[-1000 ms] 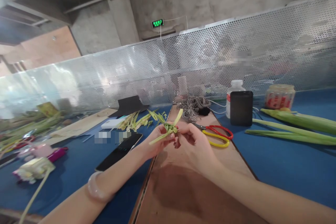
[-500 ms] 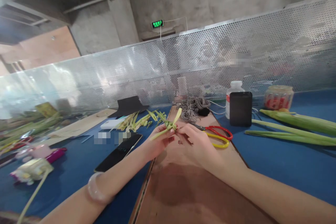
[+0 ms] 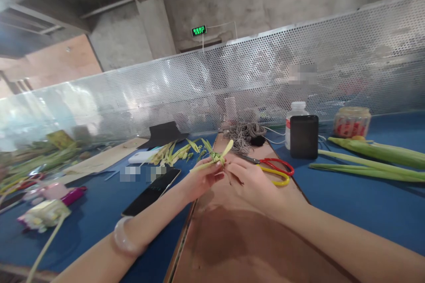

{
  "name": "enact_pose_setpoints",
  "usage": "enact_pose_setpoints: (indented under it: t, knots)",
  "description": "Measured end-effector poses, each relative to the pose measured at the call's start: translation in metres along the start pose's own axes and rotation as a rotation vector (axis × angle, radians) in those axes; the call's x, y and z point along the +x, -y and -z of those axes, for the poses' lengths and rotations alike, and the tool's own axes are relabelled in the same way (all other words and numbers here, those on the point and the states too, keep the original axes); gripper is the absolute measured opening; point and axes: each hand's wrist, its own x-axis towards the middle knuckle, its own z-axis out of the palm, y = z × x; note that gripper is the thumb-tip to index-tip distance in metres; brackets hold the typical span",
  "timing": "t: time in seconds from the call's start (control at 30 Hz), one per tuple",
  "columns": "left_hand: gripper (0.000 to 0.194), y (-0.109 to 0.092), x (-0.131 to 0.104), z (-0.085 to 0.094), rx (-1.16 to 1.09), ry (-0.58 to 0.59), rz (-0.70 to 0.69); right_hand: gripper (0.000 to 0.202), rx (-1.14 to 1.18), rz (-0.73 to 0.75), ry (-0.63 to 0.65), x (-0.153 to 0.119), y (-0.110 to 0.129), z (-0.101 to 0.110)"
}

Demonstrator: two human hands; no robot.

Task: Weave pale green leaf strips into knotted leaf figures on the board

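Observation:
Between my two hands, above the brown board, is a small woven piece of green leaf strips (image 3: pixel 217 158) with several loose ends sticking out. My left hand (image 3: pixel 202 180) pinches it from the left, with a pale strip lying along the fingers. My right hand (image 3: pixel 247 180) is closed at its right edge, fingertips pressed together against it; what exactly these fingertips grip is too small to make out. Scissors (image 3: pixel 275 166) with one red and one yellow handle lie just beyond my right hand. Cut leaf scraps (image 3: pixel 172 154) lie past my left hand.
A phone (image 3: pixel 152 192) lies left of the board (image 3: pixel 226 247). Grey yarn (image 3: pixel 245 135) sits at the board's far end. To the right stand a black upright device (image 3: pixel 304 137), a white bottle (image 3: pixel 298 108), a glass jar (image 3: pixel 352 121) and long green leaves (image 3: pixel 375 170). A power strip (image 3: pixel 44 215) is left.
The woven leaf piece has turned slightly, its upright pale end now leaning further right. Both hands stay at it with small finger shifts.

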Motion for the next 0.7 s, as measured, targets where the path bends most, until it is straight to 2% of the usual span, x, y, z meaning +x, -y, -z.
enact_pose_setpoints:
  t: [0.27, 0.4, 0.47, 0.53, 0.6, 0.7]
  knots:
    - [0.015, -0.003, -0.001, 0.000, 0.048, 0.062, 0.031, 0.020, 0.192, -0.191, -0.109, 0.005, 0.011, 0.005]
    - [0.011, -0.002, -0.001, 0.001, 0.041, 0.101, 0.010, 0.017, 0.246, -0.228, -0.123, 0.004, 0.012, 0.004]
    - [0.016, -0.001, -0.001, 0.002, 0.107, 0.147, -0.006, 0.017, 0.270, -0.238, -0.123, 0.003, 0.012, 0.003]
    - [0.036, -0.001, 0.000, 0.005, 0.235, 0.155, -0.022, 0.017, 0.327, -0.268, -0.111, 0.002, 0.013, 0.002]
    - [0.069, -0.003, 0.002, 0.010, 0.374, 0.089, -0.066, 0.015, 0.446, -0.343, -0.106, 0.003, 0.014, 0.001]
    - [0.107, -0.008, 0.007, 0.016, 0.585, -0.028, -0.253, 0.011, 0.692, -0.548, -0.124, 0.007, 0.013, 0.002]
